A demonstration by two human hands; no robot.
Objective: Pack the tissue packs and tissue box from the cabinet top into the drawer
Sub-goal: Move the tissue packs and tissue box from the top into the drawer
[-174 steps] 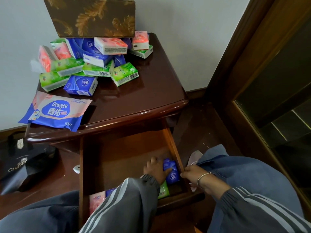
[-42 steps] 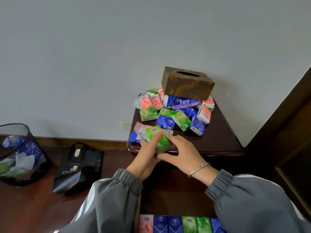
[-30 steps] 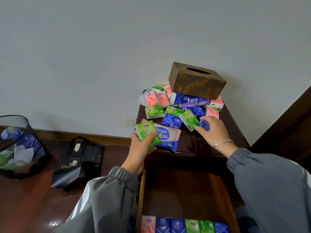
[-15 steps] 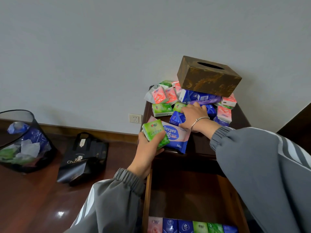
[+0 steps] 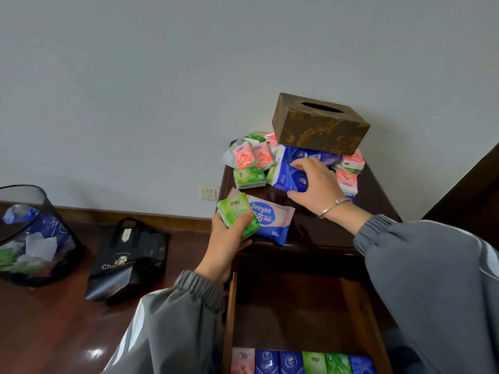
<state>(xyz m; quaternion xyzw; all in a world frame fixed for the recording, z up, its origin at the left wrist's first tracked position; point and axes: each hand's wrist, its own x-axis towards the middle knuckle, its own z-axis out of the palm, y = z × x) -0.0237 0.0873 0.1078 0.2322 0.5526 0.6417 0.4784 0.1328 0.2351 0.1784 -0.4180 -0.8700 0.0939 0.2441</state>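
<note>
My left hand [image 5: 225, 245] grips a green tissue pack [image 5: 237, 215] at the cabinet's front left corner. My right hand [image 5: 316, 186] curls round a blue tissue pack [image 5: 290, 179] in the pile on the dark cabinet top [image 5: 375, 201]. Several pink, green and blue packs [image 5: 249, 178] lie around it. A brown and gold tissue box [image 5: 320, 125] sits on top of the pile at the back. A flat Deeyeo wipes pack [image 5: 271, 221] lies at the front edge. Below, the open drawer [image 5: 297, 314] holds a row of packs [image 5: 302, 361] along its near end.
On the wooden floor to the left stand a black mesh bin [image 5: 35, 238] with rubbish and a black paper bag [image 5: 129, 261]. A wall socket [image 5: 208, 193] is behind the cabinet. Dark wooden furniture [image 5: 469, 190] rises at the right.
My right hand has closed round a blue pack and lifted it slightly from the pile. My left hand keeps the green pack in the same place.
</note>
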